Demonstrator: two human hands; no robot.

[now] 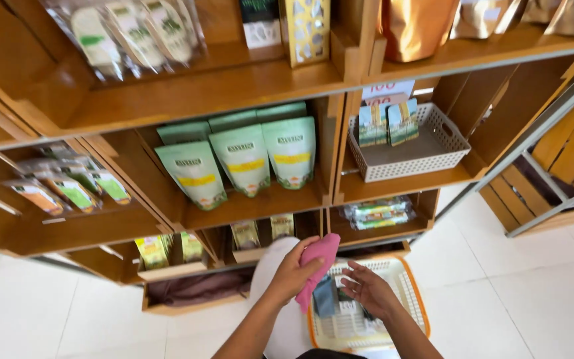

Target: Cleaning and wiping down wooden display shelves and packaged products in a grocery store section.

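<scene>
Wooden shelves point(200, 93); pink cloth point(317, 266) hanging vertically.

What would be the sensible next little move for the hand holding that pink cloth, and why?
Probably lift the pink cloth toward the shelf above. The left hand grips it, hanging over the white basket with orange rim, while the right hand hovers open over the basket, holding nothing. The light green pouches stand directly above.
</scene>
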